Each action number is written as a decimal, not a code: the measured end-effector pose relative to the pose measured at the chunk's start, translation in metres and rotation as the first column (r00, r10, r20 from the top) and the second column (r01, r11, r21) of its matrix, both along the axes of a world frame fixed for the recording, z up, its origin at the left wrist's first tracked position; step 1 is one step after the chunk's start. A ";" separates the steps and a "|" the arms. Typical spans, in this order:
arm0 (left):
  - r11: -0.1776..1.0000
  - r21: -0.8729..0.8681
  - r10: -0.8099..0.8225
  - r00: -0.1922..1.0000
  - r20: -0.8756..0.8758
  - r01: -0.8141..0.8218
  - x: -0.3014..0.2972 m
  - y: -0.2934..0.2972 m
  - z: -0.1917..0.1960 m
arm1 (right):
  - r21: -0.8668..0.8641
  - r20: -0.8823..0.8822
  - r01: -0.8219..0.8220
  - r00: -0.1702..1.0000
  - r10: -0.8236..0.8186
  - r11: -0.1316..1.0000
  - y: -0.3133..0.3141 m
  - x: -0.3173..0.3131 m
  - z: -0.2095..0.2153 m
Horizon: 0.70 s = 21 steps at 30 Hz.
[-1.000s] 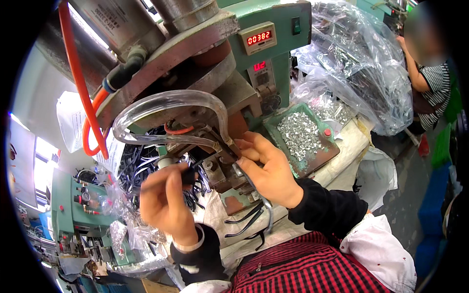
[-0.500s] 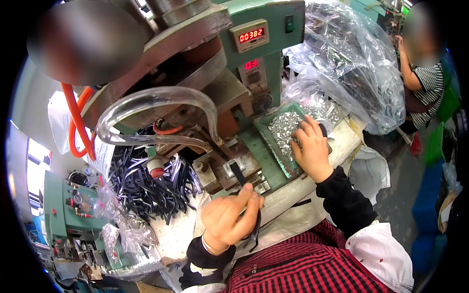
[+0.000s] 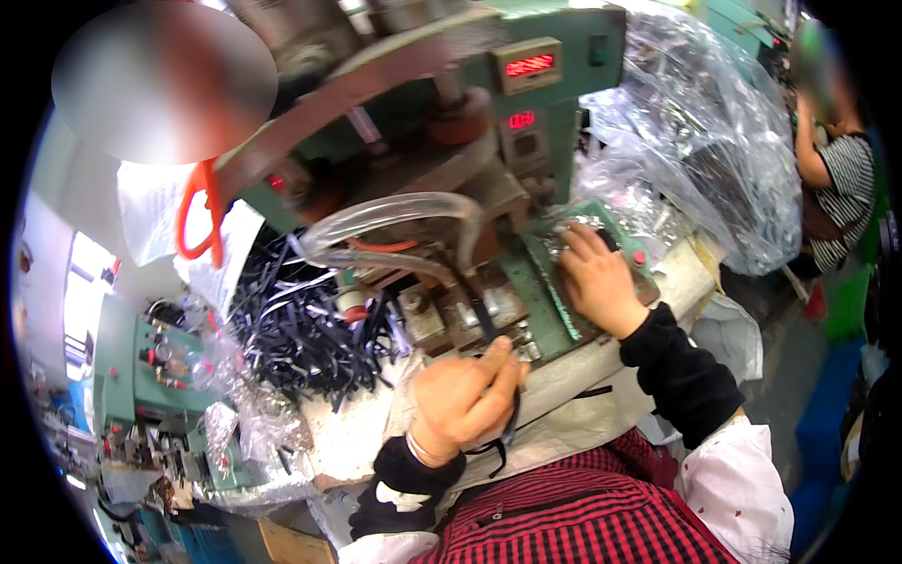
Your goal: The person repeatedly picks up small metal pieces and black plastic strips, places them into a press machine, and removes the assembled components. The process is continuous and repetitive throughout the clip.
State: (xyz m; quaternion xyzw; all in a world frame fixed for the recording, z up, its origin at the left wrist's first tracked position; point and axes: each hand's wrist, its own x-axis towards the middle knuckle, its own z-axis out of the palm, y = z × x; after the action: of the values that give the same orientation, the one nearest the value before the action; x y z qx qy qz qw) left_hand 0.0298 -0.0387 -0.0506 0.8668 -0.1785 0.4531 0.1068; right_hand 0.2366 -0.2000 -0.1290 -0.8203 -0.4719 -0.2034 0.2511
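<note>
- Here's the left hand (image 3: 470, 397), thumb and forefinger pinched together on a black strap (image 3: 483, 318), its far end at the metal fixture (image 3: 505, 303) under the green press (image 3: 587, 89).
- Over right, the right hand (image 3: 601, 285) dips into the green tray (image 3: 561, 303), fingers curled; whether they grip anything, I can't tell.
- Looks like the picking-out step, a small silver piece wanted.
- Next calls for a sure pinch on one piece, strap kept steady.

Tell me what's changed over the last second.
The right grip moved rightward from the press tooling to the tray of metal pieces. The left grip moved right and toward the wearer, pinching a black strap that reaches the tooling. The strap pile stayed put.
</note>
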 end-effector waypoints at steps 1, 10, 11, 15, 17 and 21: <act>0.998 -0.028 0.050 0.999 0.011 -0.050 -0.005 -0.002 -0.002 | -0.009 0.020 0.019 1.000 -0.019 1.000 0.004 0.006 -0.003; 0.641 -0.265 0.749 0.663 0.012 -0.720 -0.114 0.049 0.017 | 0.351 -0.359 0.223 0.929 -0.089 0.910 -0.013 0.001 0.004; 0.649 -0.205 0.746 0.666 -0.015 -0.732 -0.108 0.066 0.030 | 0.340 -0.368 0.229 0.925 -0.095 0.912 -0.013 0.000 0.005; 0.677 0.308 0.735 0.631 -0.247 -0.668 -0.076 0.152 -0.004 | 0.341 -0.235 0.192 0.965 -0.114 0.920 0.001 -0.005 0.015; 0.645 0.485 0.759 0.573 -0.310 -0.591 -0.076 0.203 -0.048 | 0.332 -0.176 0.138 0.981 -0.082 0.933 0.004 -0.003 0.011; 0.706 0.414 0.704 0.629 -0.328 -0.574 -0.077 0.211 -0.059 | 0.363 -0.189 0.198 0.972 -0.136 0.911 -0.024 -0.017 0.011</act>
State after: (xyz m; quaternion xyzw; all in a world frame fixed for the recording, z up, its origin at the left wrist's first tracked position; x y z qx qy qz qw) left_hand -0.0475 0.1725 -0.1095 0.9601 0.1151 0.2114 -0.1424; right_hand 0.2196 -0.2242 -0.1184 -0.8073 -0.3299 -0.2451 0.4235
